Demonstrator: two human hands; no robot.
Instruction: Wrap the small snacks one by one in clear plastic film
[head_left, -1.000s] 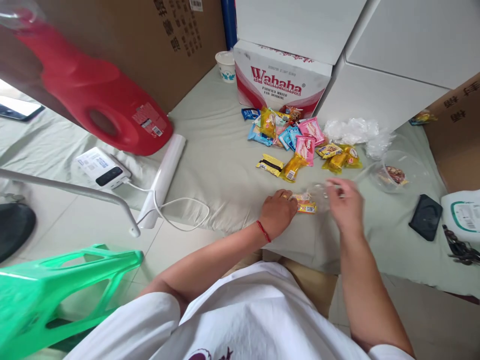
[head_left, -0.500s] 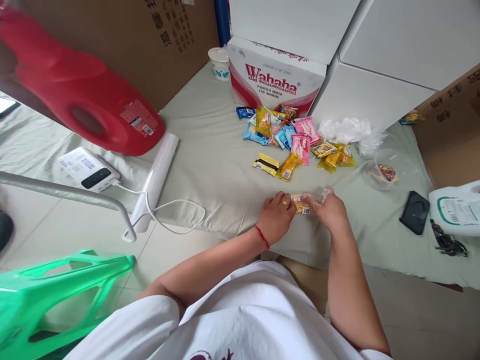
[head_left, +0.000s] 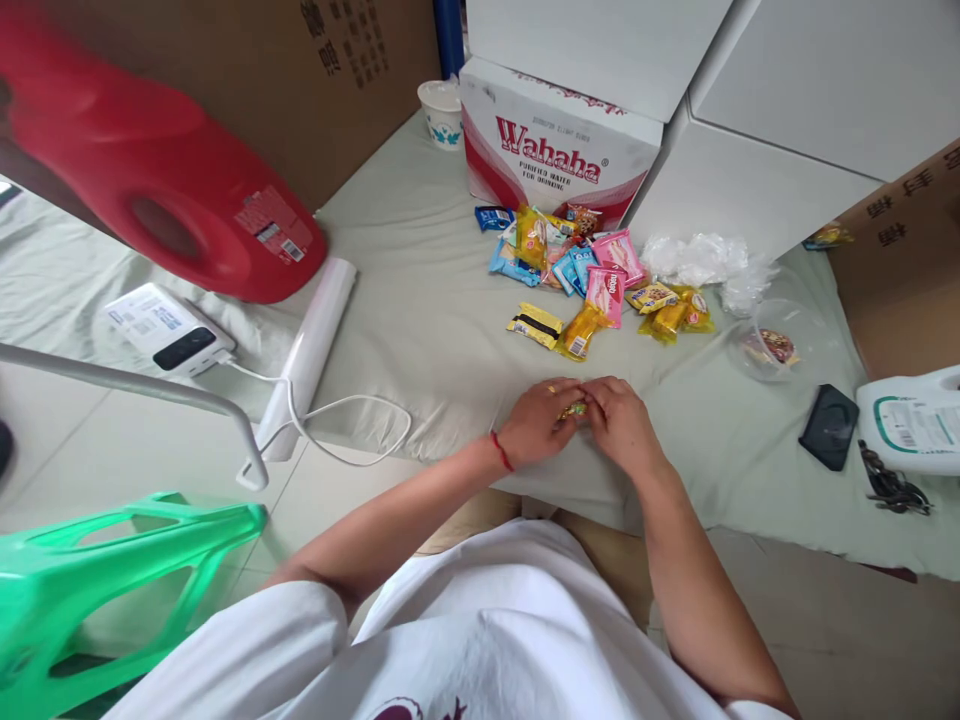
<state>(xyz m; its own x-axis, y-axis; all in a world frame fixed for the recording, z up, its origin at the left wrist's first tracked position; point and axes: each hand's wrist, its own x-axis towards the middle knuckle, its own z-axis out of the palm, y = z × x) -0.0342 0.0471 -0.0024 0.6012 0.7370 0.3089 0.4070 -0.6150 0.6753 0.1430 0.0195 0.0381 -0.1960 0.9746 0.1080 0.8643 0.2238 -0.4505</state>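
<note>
My left hand (head_left: 538,420) and my right hand (head_left: 621,422) meet over a small yellow snack packet (head_left: 574,409) on the pale green sheet (head_left: 420,330), near its front edge. Both hands close around the packet, which is mostly hidden by the fingers. A red cord circles my left wrist. Behind the hands lies a pile of snack packets (head_left: 592,275) in yellow, pink and blue wrappers. A yellow-and-black packet (head_left: 534,325) lies closest to the hands.
A Wahaha carton (head_left: 559,150) and white boxes (head_left: 750,150) stand at the back. A red jug (head_left: 157,190), a power bank (head_left: 165,330) with cable and a white roll (head_left: 311,345) lie left. Right are clear bags (head_left: 705,260), a plastic bowl (head_left: 772,345), a black case (head_left: 829,425). A green stool (head_left: 97,580) stands bottom left.
My right hand came in from the right and closed against my left hand over the packet. The clear wrapper seen before is hidden between the fingers now.
</note>
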